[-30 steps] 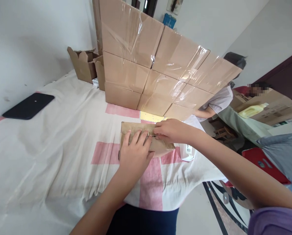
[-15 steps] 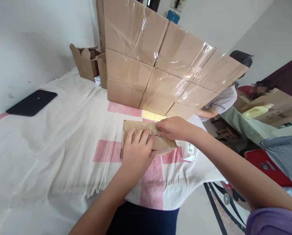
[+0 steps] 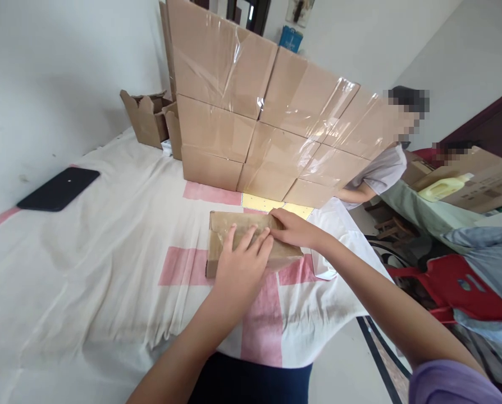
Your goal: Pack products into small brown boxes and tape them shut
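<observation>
A small brown cardboard box (image 3: 217,230) lies in front of me on the cloth-covered table, clear tape across its closed top. My left hand (image 3: 245,261) rests on the top face, palm down with fingers spread. At the box's far right side my right hand (image 3: 295,229) bends its fingers over the far edge, thumb on the top, close to the left fingertips. Part of the box's right end is hidden by that hand. A white package (image 3: 323,266) sits just right of the box, partly behind my right forearm.
A wall of taped cardboard boxes (image 3: 217,126) rises behind the small box. Open cartons (image 3: 145,120) stand at the back left, and a black flat device (image 3: 59,189) lies left. Beyond the boxes is another person (image 3: 381,171). A red chair (image 3: 457,283) stands at right.
My left fingers have shifted slightly right and flattened across the box top. My right hand stays at the far edge. The view has tilted a little; the box has barely moved.
</observation>
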### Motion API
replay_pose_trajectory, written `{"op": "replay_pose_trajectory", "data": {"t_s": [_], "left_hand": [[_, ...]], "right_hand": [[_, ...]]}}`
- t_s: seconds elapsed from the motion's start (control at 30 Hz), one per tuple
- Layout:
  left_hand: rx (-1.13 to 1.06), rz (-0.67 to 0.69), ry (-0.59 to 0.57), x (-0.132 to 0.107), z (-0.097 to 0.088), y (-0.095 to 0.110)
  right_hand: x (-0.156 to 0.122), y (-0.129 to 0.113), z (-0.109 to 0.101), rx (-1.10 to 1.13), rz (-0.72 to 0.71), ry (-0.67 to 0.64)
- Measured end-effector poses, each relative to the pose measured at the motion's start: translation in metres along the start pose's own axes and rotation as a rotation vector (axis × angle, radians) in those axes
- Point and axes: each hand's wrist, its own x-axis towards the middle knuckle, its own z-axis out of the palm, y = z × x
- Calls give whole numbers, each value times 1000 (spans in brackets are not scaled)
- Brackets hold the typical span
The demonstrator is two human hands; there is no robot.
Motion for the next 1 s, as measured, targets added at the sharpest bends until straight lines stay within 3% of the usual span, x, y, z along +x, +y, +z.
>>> {"op": "replay_pose_trajectory", "data": {"t_s": [0.43,0.6,0.7,0.87,1.0], "left_hand": [[6,10,33,4,7,2],[10,44,75,5,9,-3],[16,86,87,7,10,-6],[71,145,76,6,10,-9],[94,167,84,6,11,-10]], "right_hand": [[-3,7,9,169,-4,95],[-19,14,22,286,0,326],[-36,19,33,429,41,450],[-50,23,50,795,107,379],[-47,26,65,1030,56,446]]}}
